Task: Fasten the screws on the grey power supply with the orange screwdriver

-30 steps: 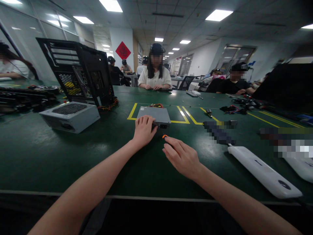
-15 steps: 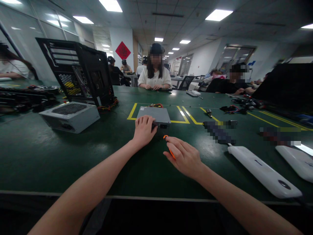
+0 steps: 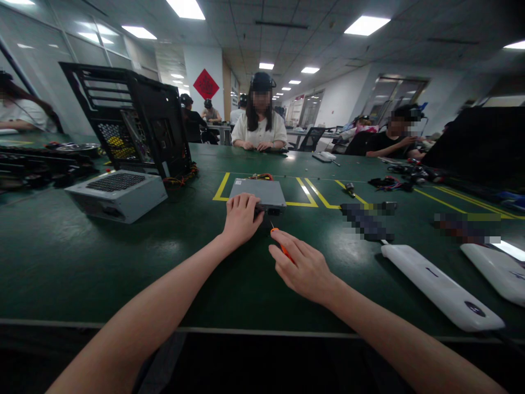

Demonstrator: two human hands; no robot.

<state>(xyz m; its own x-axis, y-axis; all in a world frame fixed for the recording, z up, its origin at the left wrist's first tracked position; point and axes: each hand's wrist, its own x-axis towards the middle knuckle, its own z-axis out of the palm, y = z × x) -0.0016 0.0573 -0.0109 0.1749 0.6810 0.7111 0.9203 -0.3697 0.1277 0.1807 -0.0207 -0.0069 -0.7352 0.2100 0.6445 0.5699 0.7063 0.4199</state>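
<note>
A grey computer power supply (image 3: 262,191) lies on the green table in front of me, its socket side facing me. My left hand (image 3: 241,221) grips its near left corner, fingers over the top edge and thumb along the front face. My right hand (image 3: 303,265) is closed round a screwdriver (image 3: 286,251) with an orange handle, just right of and nearer than the power supply. The screwdriver's thin shaft points up and left toward the front face. Whether its tip touches the power supply I cannot tell.
A second power supply (image 3: 117,194) and a black computer case (image 3: 135,120) stand on the left. To the right lie a white power bank-like device (image 3: 443,287), a small metal connector (image 3: 349,189) and dark cables (image 3: 389,183). A person (image 3: 260,123) sits across the table.
My right hand has shifted slightly left and down with the screwdriver, and more of the shaft shows. My left hand and the power supply have stayed in place.
</note>
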